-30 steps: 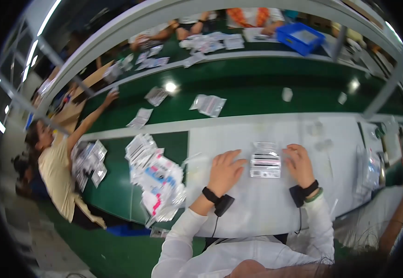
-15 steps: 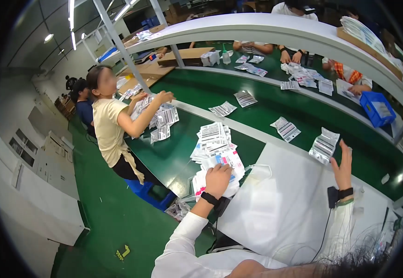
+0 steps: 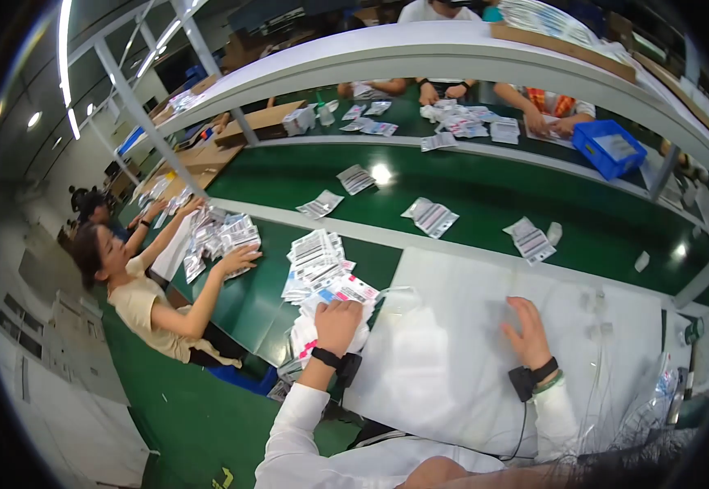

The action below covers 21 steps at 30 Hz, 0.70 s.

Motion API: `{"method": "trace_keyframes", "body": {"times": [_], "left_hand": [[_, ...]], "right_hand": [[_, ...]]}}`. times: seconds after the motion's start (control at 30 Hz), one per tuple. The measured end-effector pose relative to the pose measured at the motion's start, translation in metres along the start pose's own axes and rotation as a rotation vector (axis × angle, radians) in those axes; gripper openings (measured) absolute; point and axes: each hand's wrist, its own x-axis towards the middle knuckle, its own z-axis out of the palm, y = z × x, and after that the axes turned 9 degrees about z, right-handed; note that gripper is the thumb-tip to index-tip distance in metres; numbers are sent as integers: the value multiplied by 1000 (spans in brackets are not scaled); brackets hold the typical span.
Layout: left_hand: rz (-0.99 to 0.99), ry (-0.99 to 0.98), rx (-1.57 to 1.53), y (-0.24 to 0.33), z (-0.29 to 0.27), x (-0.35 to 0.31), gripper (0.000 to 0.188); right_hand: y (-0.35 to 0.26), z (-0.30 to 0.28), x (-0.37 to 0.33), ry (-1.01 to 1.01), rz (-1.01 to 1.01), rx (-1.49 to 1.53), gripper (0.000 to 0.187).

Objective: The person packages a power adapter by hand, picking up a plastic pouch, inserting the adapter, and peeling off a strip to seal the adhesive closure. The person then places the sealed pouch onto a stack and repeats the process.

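My left hand (image 3: pixel 338 328) rests on a heaped stack of flat white printed packets (image 3: pixel 318 254) with pink and blue marks. Its fingers are curled down onto the top packets, and the tips are partly hidden. My right hand (image 3: pixel 527 332) hovers over the white sheet (image 3: pixel 468 285), open and holding nothing, thumb and fingers apart. Beyond it, a silver pouch (image 3: pixel 530 240) with dark stripes lies on the green belt. A white mask-like piece with a loop (image 3: pixel 407 322) lies between my hands. Black bands with small boxes circle both my wrists.
More silver pouches (image 3: pixel 430 217) lie along the belt. At the left, a co-worker (image 3: pixel 167 314) reaches into a pouch pile (image 3: pixel 220 236). A white overhead shelf (image 3: pixel 371 61) spans the far side. A blue bin (image 3: pixel 609 149) stands at the far right, near other workers' hands.
My right hand has moved from beside the silver pouch back over the white sheet; the pouch lies on the belt. My left hand stays on the packets. The whole view has shifted.
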Motion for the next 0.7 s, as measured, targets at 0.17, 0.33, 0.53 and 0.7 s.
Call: {"method": "trace_keyframes", "body": {"times": [0.17,0.33,0.53,0.7], "left_hand": [[2,270,-92,25,-15,17,3],[-264,143,-1394,100,-35,61,14],[-307,-126,-2014,191,-31,77,16],[-2,-645,-1811,166,-5,55,14]], "right_hand": [[-5,14,-3,-70,-52,78,52],[-22,19,-8,-252,180,630,48],[11,7,-3,-178,699,1093,44],[46,-12,8,-65,422,732,39]]}}
